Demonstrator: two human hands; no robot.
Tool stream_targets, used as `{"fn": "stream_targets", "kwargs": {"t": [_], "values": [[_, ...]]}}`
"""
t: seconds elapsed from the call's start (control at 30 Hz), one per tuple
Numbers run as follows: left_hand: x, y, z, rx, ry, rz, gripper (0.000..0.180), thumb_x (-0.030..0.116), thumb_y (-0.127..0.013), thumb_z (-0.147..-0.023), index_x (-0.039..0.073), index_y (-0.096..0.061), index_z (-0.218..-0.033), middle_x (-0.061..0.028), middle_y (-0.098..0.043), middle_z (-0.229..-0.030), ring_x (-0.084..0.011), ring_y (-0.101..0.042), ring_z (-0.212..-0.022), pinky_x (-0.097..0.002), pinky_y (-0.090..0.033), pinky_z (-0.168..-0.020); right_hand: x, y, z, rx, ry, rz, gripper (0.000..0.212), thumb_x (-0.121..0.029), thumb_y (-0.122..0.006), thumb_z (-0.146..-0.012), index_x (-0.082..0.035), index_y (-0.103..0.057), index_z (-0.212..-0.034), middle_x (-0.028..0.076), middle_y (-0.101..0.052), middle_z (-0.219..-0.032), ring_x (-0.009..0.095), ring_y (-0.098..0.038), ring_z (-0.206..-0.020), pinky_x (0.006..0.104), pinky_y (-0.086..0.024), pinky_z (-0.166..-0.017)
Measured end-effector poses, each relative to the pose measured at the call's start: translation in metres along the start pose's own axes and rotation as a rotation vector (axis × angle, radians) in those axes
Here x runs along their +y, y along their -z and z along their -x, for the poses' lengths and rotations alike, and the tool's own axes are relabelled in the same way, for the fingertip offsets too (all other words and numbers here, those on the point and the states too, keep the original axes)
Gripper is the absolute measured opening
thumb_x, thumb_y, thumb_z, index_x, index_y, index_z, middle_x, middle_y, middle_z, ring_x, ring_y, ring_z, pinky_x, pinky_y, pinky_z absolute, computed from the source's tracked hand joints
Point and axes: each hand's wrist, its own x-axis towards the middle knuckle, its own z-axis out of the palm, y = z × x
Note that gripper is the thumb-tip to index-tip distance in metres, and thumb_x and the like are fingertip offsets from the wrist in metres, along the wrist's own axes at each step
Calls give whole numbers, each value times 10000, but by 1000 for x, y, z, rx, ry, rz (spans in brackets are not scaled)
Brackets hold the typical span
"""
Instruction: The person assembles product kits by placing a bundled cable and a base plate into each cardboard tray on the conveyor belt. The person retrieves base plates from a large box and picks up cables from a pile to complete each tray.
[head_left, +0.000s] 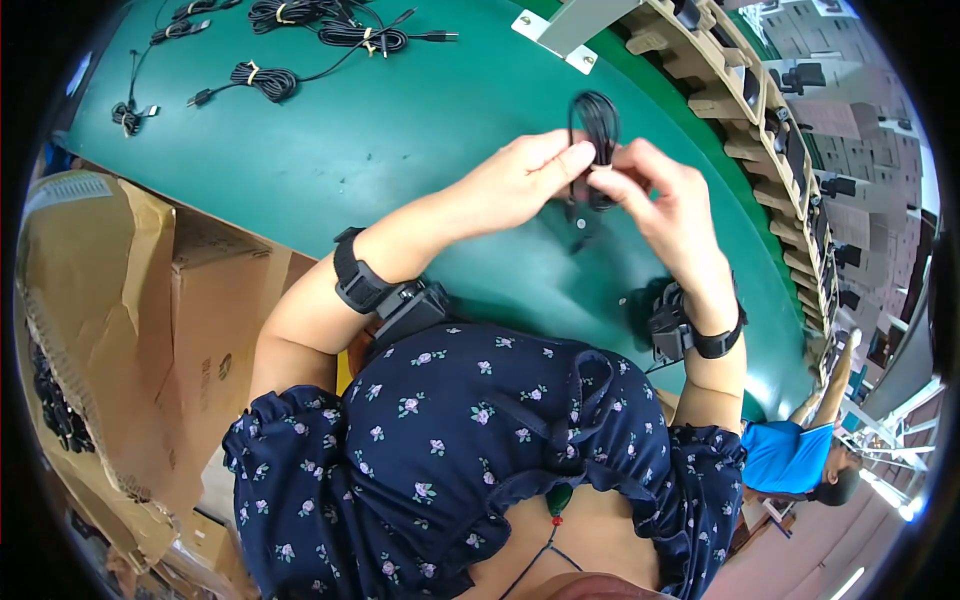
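A looped bundle of black cable (598, 115) is held upright between my two hands over the green table. My left hand (515, 180) is closed on the bundle's left side, its thumb pressed along the loops. From the right, my right hand (672, 195) pinches the bundle's middle with thumb and bent fingers. Whether a band sits under those fingertips I cannot tell. Lower loops and a dark end hang blurred below the hands.
Several black cable bundles (265, 80) tied with pale bands lie at the table's (300, 170) far left. An open cardboard box (120, 270) stands at left. A metal post foot (555, 42) and slotted rack (745, 110) line the far right. Someone in blue (785, 455) is beyond.
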Motion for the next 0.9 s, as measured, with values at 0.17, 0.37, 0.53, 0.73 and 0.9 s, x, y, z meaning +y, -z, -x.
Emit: {"fn": "stream_targets", "kwargs": {"t": [0.17,0.37,0.53,0.73,0.9], "values": [[9,-13,7,122,101,300,338,312,-372,-999,17,-535,-1029,-32,-566,-841,-84,-563,-664,-227,-488,-622,-17,-11,-3,179,210,575,380,-283,-740,-661,-106,-633,-979,67,-612,-1093,250,-592,-916,357,-482,-752],[33,1,22,-173,320,-280,286,257,-384,-972,29,-551,-928,-37,-555,-643,-101,-518,-514,-238,-421,-466,-24,-12,-3,-82,559,451,669,-320,-696,-664,-165,-508,-1287,79,-571,-1091,261,-546,-1026,410,-395,-942],[39,6,35,-43,157,-438,378,303,-387,-982,10,-497,-1193,-143,-630,-904,-222,-642,-734,-325,-505,-702,-8,-5,11,-203,288,367,570,-245,-696,-720,-153,-535,-1259,51,-556,-714,205,-552,-642,328,-461,-631],[83,112,60,669,-326,-1670,582,-160,-348,-697,46,-536,-1207,-165,-535,-1240,-316,-477,-1187,-374,-363,-1026,67,55,25,439,99,425,257,-197,-612,-878,-99,-640,-1114,91,-665,-843,181,-582,-600,294,-459,-565],[77,194,120,695,35,-2083,424,-32,-479,-830,98,-528,-1231,-122,-524,-1249,-312,-452,-1196,-391,-389,-969,135,134,45,715,-351,459,346,-442,-541,-893,-167,-672,-1056,122,-679,-859,274,-659,-806,332,-497,-708]]}}
